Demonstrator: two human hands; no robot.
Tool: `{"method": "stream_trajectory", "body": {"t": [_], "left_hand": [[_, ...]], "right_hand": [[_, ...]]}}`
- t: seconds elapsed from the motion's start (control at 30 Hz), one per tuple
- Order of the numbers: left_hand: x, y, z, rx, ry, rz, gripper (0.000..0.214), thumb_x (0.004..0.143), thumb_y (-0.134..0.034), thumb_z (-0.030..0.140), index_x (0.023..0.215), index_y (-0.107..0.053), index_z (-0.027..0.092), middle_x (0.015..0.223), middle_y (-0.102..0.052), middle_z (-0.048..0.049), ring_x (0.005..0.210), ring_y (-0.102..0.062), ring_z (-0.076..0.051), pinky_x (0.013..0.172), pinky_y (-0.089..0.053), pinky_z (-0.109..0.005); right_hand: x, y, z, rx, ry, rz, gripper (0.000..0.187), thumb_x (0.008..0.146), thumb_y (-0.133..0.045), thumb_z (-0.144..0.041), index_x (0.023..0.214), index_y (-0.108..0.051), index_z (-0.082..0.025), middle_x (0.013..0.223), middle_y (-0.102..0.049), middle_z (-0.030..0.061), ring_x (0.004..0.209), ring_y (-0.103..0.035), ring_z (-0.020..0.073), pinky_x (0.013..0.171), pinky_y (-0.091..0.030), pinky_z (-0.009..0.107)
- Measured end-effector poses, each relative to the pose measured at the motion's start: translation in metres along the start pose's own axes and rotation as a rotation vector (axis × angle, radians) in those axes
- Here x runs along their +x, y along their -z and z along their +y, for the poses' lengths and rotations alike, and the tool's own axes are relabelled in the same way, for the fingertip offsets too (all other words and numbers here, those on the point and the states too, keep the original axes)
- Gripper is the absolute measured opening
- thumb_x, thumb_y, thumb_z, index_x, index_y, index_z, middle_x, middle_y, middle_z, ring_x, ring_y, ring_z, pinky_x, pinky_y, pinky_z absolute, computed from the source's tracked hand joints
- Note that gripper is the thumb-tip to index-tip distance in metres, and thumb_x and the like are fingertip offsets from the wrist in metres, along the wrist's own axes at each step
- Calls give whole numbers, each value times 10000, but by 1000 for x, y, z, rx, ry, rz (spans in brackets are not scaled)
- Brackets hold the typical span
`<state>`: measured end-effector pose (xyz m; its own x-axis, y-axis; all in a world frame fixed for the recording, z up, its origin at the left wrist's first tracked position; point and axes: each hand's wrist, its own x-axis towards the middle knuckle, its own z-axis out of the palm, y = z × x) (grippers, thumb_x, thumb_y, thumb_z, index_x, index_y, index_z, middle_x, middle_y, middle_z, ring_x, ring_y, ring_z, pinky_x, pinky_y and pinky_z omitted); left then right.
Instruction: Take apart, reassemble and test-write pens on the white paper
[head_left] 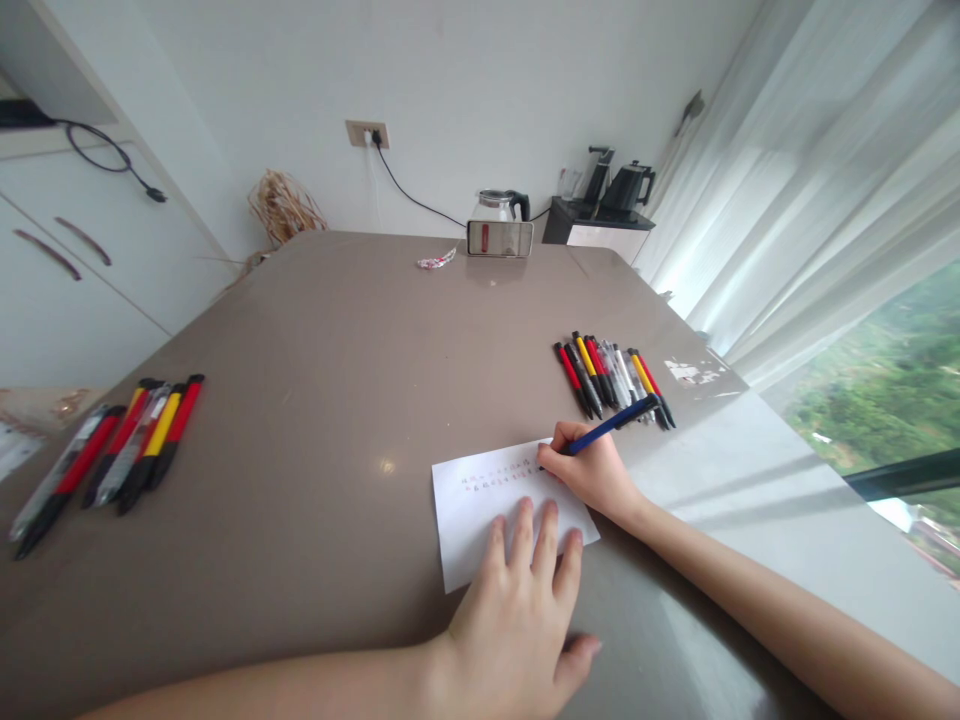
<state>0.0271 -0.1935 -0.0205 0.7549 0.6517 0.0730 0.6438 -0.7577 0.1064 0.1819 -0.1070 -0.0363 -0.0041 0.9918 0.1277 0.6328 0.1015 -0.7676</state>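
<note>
A white sheet of paper point(465, 540) lies on the brown table, with two short lines of small handwriting near its top. My left hand point(517, 610) rests flat with fingers spread, the fingertips on the lower part of the sheet. Gripped in my right hand point(596, 470) is a blue pen point(611, 425) with a black clip end, tilted up to the right. Its tip is at the right end of the second line of writing, partly hidden by the fingers. Just beyond that hand lies a row of several pens point(600, 375) in red, yellow, black and clear.
At the left edge of the table point(322, 400) lies another group of several pens point(142, 430). A phone point(500, 239) leans against a glass kettle point(496, 205) at the far edge, beside a crumpled wrapper point(436, 261). White curtains point(720, 180) hang on the right.
</note>
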Motion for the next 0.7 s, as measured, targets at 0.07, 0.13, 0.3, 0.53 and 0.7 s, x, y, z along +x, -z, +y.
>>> {"method": "stream_trajectory", "body": {"t": [0.07, 0.13, 0.3, 0.53, 0.7], "left_hand": [[0, 1, 0, -2, -1, -5, 633, 808, -213, 492, 1315, -239, 115, 1332, -296, -185, 1232, -208, -361, 912, -266, -494], [0, 1, 0, -4, -2, -11, 629, 810, -203, 488, 1311, -248, 112, 1331, -295, -189, 1228, -215, -364, 907, -271, -496], [0, 2, 0, -7, -4, -18, 626, 811, -195, 488, 1308, -258, 113, 1328, -300, -191, 1223, -226, -368, 902, -278, -497], [1, 1, 0, 10, 4, -9, 631, 804, -221, 495, 1313, -247, 122, 1332, -300, -179, 1228, -223, -355, 910, -274, -490], [1, 1, 0, 25, 3, -4, 630, 807, -216, 490, 1311, -247, 115, 1332, -297, -183, 1228, -221, -357, 909, -273, -487]], "right_hand": [[0, 0, 0, -4, -6, -4, 181, 647, -493, -206, 503, -391, -170, 459, -437, -41, 456, -372, 73, 430, -298, 196], [0, 0, 0, -10, -11, -5, 181, 648, -490, -206, 503, -389, -170, 457, -432, -43, 454, -365, 71, 428, -292, 196], [0, 0, 1, -17, -20, 16, 188, 651, -489, -218, 506, -380, -170, 457, -420, -45, 453, -353, 69, 425, -284, 195], [0, -1, 0, -21, -4, 15, 184, 631, -482, -196, 497, -357, -174, 447, -404, -50, 450, -340, 68, 426, -280, 195], [1, 0, 0, -20, 1, 17, 182, 631, -488, -207, 499, -367, -173, 456, -414, -50, 459, -351, 69, 440, -292, 196]]}}
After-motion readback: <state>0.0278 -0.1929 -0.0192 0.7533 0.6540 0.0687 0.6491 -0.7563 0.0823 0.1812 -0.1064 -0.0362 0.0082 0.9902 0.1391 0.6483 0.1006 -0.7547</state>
